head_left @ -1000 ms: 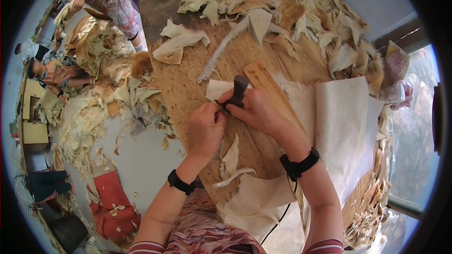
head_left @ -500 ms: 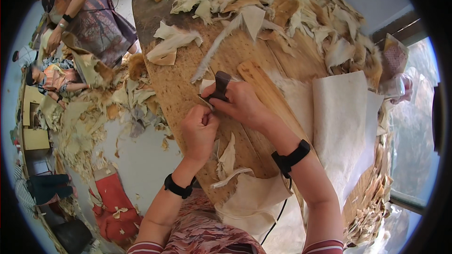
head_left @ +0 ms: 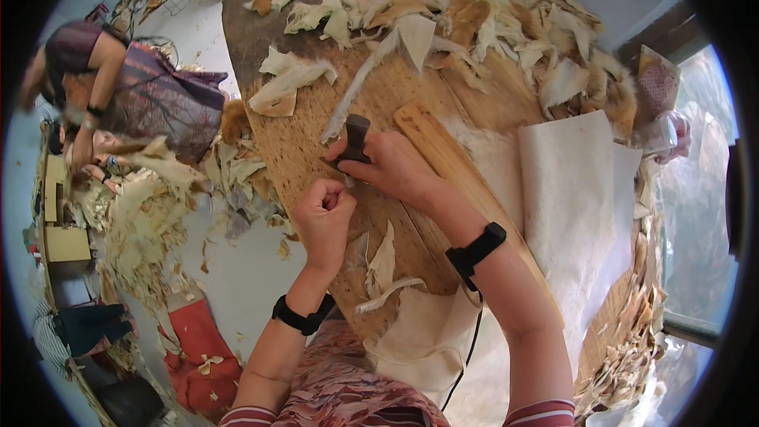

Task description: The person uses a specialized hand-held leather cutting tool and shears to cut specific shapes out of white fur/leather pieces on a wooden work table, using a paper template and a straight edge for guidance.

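Observation:
My right hand (head_left: 393, 164) is wrapped round a dark hand knife (head_left: 356, 134) with a broad upright grip; it looks like a furrier's knife. Its pointed tip is toward the left, just above the worn wooden board (head_left: 431, 249). Close below it, my left hand (head_left: 322, 217) is closed with thumb and fingers pressed together. Whatever is pinched there is mostly hidden, with only a small pale bit showing near the fingertips. Pale hide strips (head_left: 383, 265) lie on the board nearer me. Beyond my hands is a white furry scrap (head_left: 292, 79).
A wooden bar (head_left: 451, 162) lies right of my hands, beside a folded cream hide (head_left: 568, 190). Fur and hide scraps (head_left: 482, 8) are heaped at the far edge. On the left, another person (head_left: 150, 95) bends over more hides; a red-covered seat (head_left: 202, 348) stands below.
Both hands have shifted slightly left, the knife with the right one. The white piece by the blade no longer shows. The other person has bent lower.

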The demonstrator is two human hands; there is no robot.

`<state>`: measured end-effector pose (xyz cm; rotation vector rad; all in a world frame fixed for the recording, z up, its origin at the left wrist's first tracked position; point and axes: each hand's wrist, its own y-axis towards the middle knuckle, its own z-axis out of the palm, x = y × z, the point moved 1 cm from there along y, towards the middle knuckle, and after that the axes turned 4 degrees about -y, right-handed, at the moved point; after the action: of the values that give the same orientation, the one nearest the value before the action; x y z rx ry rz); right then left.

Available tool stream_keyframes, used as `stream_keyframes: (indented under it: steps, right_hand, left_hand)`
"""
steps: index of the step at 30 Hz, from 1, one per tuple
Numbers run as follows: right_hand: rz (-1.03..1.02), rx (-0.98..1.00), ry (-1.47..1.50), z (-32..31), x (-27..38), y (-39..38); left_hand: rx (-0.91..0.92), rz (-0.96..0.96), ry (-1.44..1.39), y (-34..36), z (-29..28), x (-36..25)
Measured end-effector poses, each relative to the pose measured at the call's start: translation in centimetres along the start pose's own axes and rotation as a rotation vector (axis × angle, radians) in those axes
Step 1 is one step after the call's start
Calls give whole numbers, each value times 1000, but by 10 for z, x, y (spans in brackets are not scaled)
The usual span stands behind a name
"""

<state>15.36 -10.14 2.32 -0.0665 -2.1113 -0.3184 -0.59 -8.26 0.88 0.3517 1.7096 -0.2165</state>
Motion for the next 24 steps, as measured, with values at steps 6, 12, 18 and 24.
stream_keyframes:
  steps: [6, 12, 18, 24]
  right_hand:
    - [87, 117, -164, 1, 6, 9]
    - [212, -308, 756, -62, 18, -35]
    - [774, -293, -163, -191, 40, -166]
    - [821, -115, -814, -151, 51, -266]
  left_hand:
    - [69, -24, -69, -7, 0, -12]
    - [444, 69, 240, -41, -61, -11]
    - [318, 93, 368, -61, -113, -12]
    - [551, 742, 521, -80, -40, -51]
